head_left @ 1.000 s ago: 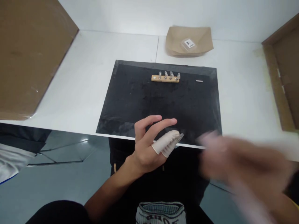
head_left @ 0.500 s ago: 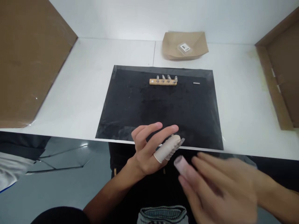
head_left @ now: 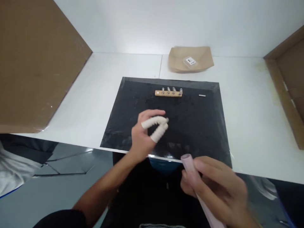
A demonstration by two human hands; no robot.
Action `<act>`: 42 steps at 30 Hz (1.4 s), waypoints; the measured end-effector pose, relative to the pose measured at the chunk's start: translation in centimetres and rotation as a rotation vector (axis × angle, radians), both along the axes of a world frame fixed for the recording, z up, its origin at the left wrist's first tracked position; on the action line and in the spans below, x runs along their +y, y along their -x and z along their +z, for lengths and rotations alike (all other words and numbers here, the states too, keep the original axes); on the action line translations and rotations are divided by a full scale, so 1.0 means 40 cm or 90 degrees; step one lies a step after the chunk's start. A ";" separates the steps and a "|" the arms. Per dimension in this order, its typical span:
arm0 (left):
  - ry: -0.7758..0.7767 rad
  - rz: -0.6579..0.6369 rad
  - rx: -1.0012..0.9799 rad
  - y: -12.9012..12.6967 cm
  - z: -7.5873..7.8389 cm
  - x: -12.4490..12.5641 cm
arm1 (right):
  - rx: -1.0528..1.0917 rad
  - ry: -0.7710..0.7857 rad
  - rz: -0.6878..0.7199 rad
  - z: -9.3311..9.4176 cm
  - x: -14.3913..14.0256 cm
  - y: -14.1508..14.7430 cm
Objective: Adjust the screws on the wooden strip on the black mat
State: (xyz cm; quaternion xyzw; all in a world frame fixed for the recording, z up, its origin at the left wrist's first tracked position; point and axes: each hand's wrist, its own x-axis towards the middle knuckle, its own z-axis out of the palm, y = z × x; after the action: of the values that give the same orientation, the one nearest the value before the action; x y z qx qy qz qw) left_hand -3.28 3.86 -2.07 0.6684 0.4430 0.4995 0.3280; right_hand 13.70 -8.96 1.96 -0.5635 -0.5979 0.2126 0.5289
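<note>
We keep the left hand (head_left: 148, 131) over the black mat (head_left: 123, 126), its cot-covered fingertips (head_left: 159, 126) pinched on a tiny clear part, while the right hand (head_left: 213, 186), fist closed round the pink tube (head_left: 188, 164), stays low and steady near the mat's front edge w/o bumping the wooden strip (head_left: 168, 93).

This looks like a small assembly workstation in a workshop: a plain white tabletop (head_left: 95, 95) with a black work mat (head_left: 190, 126), cardboard screens (head_left: 35, 63) at both sides, and a paper tray (head_left: 190, 60) holding a small labelled bag.
</note>
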 end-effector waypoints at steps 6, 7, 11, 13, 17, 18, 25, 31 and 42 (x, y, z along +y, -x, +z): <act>-0.039 0.060 0.193 0.068 -0.076 0.298 | -0.033 -0.078 -0.067 -0.116 0.088 0.059; -0.028 0.042 0.197 0.071 -0.082 0.333 | -0.019 -0.062 -0.053 -0.126 0.082 0.066; -0.021 -0.065 0.215 0.064 -0.088 0.410 | 0.027 -0.018 -0.046 -0.142 0.053 0.070; -0.015 -0.082 0.216 0.054 -0.087 0.421 | 0.043 0.007 -0.072 -0.146 0.049 0.064; -0.002 -0.067 0.252 0.037 -0.090 0.422 | 0.054 0.049 -0.084 -0.154 0.056 0.062; 0.003 -0.054 0.262 0.033 -0.091 0.421 | 0.053 0.054 -0.083 -0.156 0.058 0.065; 0.029 -0.010 0.269 0.025 -0.096 0.415 | 0.029 0.024 -0.066 -0.166 0.063 0.081; 0.032 0.004 0.285 0.029 -0.096 0.411 | -0.008 0.000 -0.041 -0.186 0.061 0.078; 0.024 -0.068 0.319 0.058 -0.091 0.413 | -0.045 0.056 0.041 -0.135 0.173 -0.038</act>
State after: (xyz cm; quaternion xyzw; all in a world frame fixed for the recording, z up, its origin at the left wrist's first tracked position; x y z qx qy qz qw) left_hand -5.61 20.38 -5.72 0.7877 0.4837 0.2914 0.2465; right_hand 15.22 -2.04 -3.46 -0.5735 -0.6242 0.2357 0.4753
